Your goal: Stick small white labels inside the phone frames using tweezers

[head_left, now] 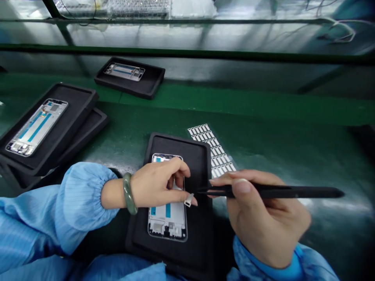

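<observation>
My right hand (260,214) is closed around black tweezers (281,191), whose tips point left. Close to those tips, a small whitish sticker (188,200) lies on the thumb end of my left hand (161,183). That hand hovers over a phone frame (166,218), its thumb apart from the curled index finger. Silver-white with blue strips, the frame lies in a black tray (199,238), and my left hand hides its middle. Right of the tray is a sheet of small white stickers (216,150), partly covered by my right hand.
Stacked black trays (79,101) stand at the left, the top one holding another phone frame (38,127). Farther back sits a black tray (152,78) with a third frame (124,72). A dark green rail (187,53) crosses behind the green bench (278,132).
</observation>
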Motion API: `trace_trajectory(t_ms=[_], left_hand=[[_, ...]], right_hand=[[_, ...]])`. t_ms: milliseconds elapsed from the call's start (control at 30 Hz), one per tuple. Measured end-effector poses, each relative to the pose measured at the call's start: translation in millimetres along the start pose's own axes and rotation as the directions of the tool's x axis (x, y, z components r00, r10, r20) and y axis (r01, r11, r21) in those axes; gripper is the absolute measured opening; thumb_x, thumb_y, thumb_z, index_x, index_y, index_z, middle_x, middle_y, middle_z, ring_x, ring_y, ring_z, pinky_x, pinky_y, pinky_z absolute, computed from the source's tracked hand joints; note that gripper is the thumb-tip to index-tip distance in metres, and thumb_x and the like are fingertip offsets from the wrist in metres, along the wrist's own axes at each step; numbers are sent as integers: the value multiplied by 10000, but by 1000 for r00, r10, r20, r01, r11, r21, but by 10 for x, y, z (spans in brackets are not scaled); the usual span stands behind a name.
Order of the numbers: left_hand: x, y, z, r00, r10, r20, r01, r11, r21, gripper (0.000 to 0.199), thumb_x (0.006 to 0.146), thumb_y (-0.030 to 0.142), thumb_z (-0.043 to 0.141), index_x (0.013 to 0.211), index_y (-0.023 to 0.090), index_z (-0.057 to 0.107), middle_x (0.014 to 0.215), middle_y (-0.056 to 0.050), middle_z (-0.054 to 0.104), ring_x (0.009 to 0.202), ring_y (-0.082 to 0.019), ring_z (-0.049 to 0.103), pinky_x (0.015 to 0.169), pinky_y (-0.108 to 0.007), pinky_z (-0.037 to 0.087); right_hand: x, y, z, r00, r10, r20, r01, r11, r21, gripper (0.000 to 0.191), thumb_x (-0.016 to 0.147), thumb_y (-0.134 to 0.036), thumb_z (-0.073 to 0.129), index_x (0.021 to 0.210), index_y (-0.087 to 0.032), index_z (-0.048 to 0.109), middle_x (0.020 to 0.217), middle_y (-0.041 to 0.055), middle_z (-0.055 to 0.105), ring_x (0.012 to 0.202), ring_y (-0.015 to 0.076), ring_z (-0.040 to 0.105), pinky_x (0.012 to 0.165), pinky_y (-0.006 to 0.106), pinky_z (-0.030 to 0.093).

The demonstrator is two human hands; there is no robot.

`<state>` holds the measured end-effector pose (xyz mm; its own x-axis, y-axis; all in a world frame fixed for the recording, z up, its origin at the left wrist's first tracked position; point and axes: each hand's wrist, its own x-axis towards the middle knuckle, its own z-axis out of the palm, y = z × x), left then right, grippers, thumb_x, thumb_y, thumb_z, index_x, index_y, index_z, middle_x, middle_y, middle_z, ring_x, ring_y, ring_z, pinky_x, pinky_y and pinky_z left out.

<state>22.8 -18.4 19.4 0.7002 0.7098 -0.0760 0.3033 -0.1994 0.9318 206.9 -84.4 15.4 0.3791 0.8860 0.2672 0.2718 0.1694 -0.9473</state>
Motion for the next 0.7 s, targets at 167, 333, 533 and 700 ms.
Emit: trace_trajectory(t_ms=[167, 333, 533, 700], left_hand=[[59, 28, -128, 958, -81, 275, -27, 930, 367, 553, 778, 437, 721, 1176, 198, 420, 974, -10, 640, 692, -144, 626, 579, -256, 413], [82, 87, -141, 932, -126, 339, -76, 848, 524, 508, 832, 392, 664, 1231, 209, 407, 1090, -42, 659, 925, -231, 671, 681, -297, 457], [86, 59, -155, 934, -93, 346, -99, 861, 499, 444, 842, 350, 668, 1203, 192, 464, 1118, -61, 646, 965, -229, 652, 704, -298, 473], [29, -38, -109, 978, 118, 171, -134, 987, 87, 187, 845, 285, 654, 960, 154, 584, 879, -25, 626, 676, -106, 572, 609, -222, 458]], right_hand=[[95, -89, -5, 937, 48, 347, -69, 996, 49, 81, 857, -280, 663, 930, -266, 696, 738, -24, 719, 577, 121, 682, 532, 200, 588], [153, -163, 57, 846, 14, 533, -3, 1000, -21, 104, 824, -241, 692, 925, -268, 689, 721, -41, 718, 561, 98, 675, 535, 156, 570], [107, -124, 43, 859, 85, 504, -103, 995, 8, 110, 818, -281, 706, 928, -274, 719, 694, -25, 715, 466, 101, 640, 475, 181, 566], [165, -106, 47, 947, 213, 241, -284, 906, 314, 117, 782, -343, 744, 877, -278, 730, 670, -8, 722, 438, 116, 629, 410, 191, 543]])
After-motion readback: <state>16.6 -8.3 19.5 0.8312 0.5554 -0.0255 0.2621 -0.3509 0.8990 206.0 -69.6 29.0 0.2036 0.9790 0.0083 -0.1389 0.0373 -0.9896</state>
